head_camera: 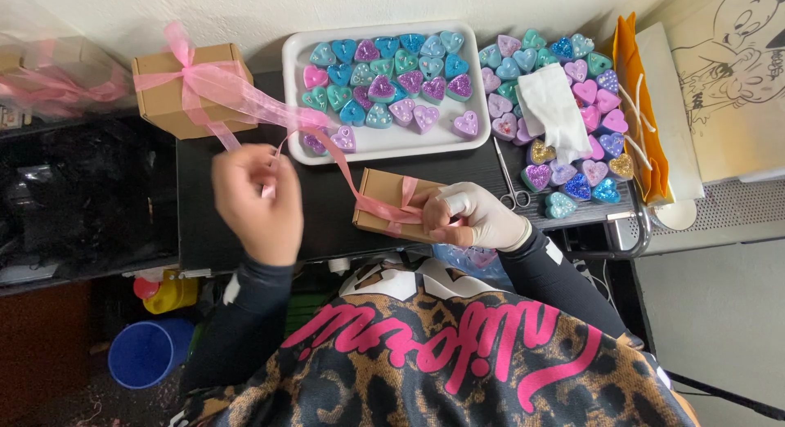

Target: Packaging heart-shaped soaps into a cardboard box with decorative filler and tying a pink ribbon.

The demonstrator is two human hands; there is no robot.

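Near the middle of the frame, a small brown box (391, 202) sits on the dark table (327, 206), wrapped by a pink ribbon (327, 145). The right hand (470, 218), in a white glove, presses the ribbon against the box's right end, fingers curled and hiding that edge. The left hand (255, 200), at centre left, is closed around the ribbon's free length, which blurs as it rises. A finished ribboned box (190, 87) stands upper left. Heart-shaped pieces fill a white tray (298, 141) above; scissors (511, 182) lie partly covered.
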